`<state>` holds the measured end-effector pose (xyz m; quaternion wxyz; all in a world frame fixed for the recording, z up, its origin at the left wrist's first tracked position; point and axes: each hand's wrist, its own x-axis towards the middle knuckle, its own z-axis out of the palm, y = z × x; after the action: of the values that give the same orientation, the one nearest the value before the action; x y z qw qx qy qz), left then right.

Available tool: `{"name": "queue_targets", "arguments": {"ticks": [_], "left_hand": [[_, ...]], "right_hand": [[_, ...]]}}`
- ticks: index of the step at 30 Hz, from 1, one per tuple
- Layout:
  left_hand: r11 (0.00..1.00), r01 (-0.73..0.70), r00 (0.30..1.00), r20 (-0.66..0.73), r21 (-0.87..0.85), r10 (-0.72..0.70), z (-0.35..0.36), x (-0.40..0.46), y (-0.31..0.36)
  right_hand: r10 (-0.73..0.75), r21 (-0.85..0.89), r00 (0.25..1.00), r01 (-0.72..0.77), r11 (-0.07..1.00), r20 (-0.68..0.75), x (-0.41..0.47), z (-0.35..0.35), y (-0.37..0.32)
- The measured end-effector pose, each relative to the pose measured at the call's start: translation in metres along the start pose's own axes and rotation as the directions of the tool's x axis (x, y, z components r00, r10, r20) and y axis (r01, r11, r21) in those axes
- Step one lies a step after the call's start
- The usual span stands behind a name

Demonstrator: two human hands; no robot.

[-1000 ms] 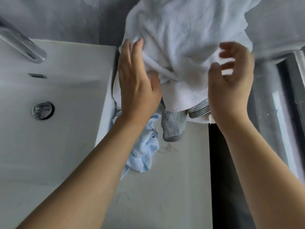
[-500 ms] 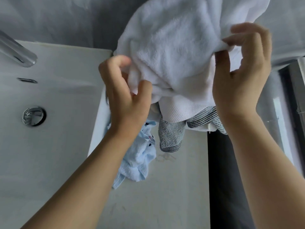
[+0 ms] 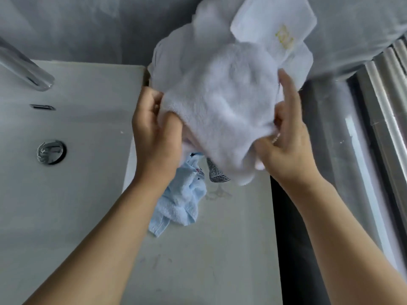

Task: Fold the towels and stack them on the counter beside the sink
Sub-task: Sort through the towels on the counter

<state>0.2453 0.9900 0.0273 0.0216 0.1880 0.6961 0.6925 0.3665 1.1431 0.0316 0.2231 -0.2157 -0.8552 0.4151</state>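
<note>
Towel (image 3: 220, 111), white, is held above the tabletop's (image 3: 220, 249) far end, at 12 o'clock. Left hand (image 3: 154, 137) fingers curl round its left edge; right hand (image 3: 286, 146) pinches its right edge. Blue cloth (image 3: 178, 203) lies below, beside the sink (image 3: 66, 194). Bare tabletop at 6 o'clock.

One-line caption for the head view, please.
Both hands, left hand and right hand, grip a white towel over the counter beside the sink.
</note>
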Motion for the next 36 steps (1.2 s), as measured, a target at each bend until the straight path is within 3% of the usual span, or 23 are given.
{"name": "queue_targets", "arguments": {"ticks": [2, 4, 7, 9, 12, 15, 16, 18, 20, 22, 24, 26, 28, 32, 36], "left_hand": [[0.989, 0.128, 0.991, 0.052, -0.077, -0.124, -0.002, -0.011, -0.002], [0.969, 0.228, 0.963, 0.167, -0.093, -0.211, -0.005, -0.023, -0.008], [0.922, 0.381, 0.875, 0.348, -0.069, -0.335, -0.013, -0.037, -0.016], [0.887, 0.458, 0.809, 0.443, -0.061, -0.387, -0.017, -0.045, -0.017], [0.795, 0.606, 0.658, 0.584, -0.037, -0.475, -0.018, -0.058, -0.016], [0.658, 0.743, 0.439, 0.654, 0.123, -0.617, -0.02, -0.072, -0.022], [0.661, 0.722, 0.414, 0.637, 0.206, -0.65, -0.019, -0.076, -0.026], [0.707, 0.54, 0.477, 0.525, 0.458, -0.705, -0.016, -0.082, -0.033], [0.594, 0.366, 0.586, 0.319, 0.716, -0.745, -0.01, -0.094, -0.046], [0.56, 0.26, 0.728, 0.221, 0.786, -0.649, -0.01, -0.109, -0.061], [0.673, -0.002, 0.839, 0.368, 0.74, -0.402, -0.014, -0.126, -0.075], [0.605, -0.35, 0.809, 0.556, 0.715, -0.189, -0.018, -0.143, -0.091], [0.502, -0.507, 0.711, 0.669, 0.701, -0.217, -0.021, -0.163, -0.101], [0.403, -0.642, 0.495, 0.754, 0.652, -0.432, -0.031, -0.199, -0.136], [0.409, -0.593, 0.507, 0.716, 0.693, -0.479, -0.01, -0.193, -0.157]], "right_hand": [[-0.001, -0.112, 0.994, 0.014, 0.994, 0.111, -0.012, 0.003, 0.009], [0.011, -0.183, 0.998, 0.001, 0.983, 0.066, -0.022, 0.005, 0.012], [-0.119, -0.102, 0.992, 0.122, 0.987, 0.037, -0.036, 0.003, 0.013], [-0.097, 0.002, 0.993, 0.097, 0.995, 0.066, -0.049, 0.003, 0.013], [0.1, 0.233, 0.987, -0.127, 0.964, 0.124, -0.073, 0.006, 0.015], [0.228, 0.357, 0.969, -0.245, 0.901, 0.091, -0.093, 0.007, 0.026], [0.267, 0.373, 0.96, -0.281, 0.884, 0.09, -0.097, 0.008, 0.031], [0.351, 0.326, 0.924, -0.383, 0.864, 0.155, -0.108, 0.012, 0.046], [0.489, 0.115, 0.832, -0.53, 0.84, 0.261, -0.121, 0.017, 0.066], [0.636, -0.145, 0.703, -0.627, 0.765, 0.318, -0.134, 0.022, 0.085], [0.715, -0.241, 0.621, -0.677, 0.696, 0.321, -0.146, 0.03, 0.098], [0.742, -0.177, 0.58, -0.735, 0.655, 0.337, -0.156, 0.041, 0.102], [0.692, -0.231, 0.599, -0.665, 0.71, 0.404, -0.165, 0.049, 0.104], [0.654, -0.547, 0.573, -0.38, 0.746, 0.494, -0.171, 0.053, 0.115], [0.621, -0.612, 0.669, -0.303, 0.73, 0.41, -0.157, 0.059, 0.126]]}}
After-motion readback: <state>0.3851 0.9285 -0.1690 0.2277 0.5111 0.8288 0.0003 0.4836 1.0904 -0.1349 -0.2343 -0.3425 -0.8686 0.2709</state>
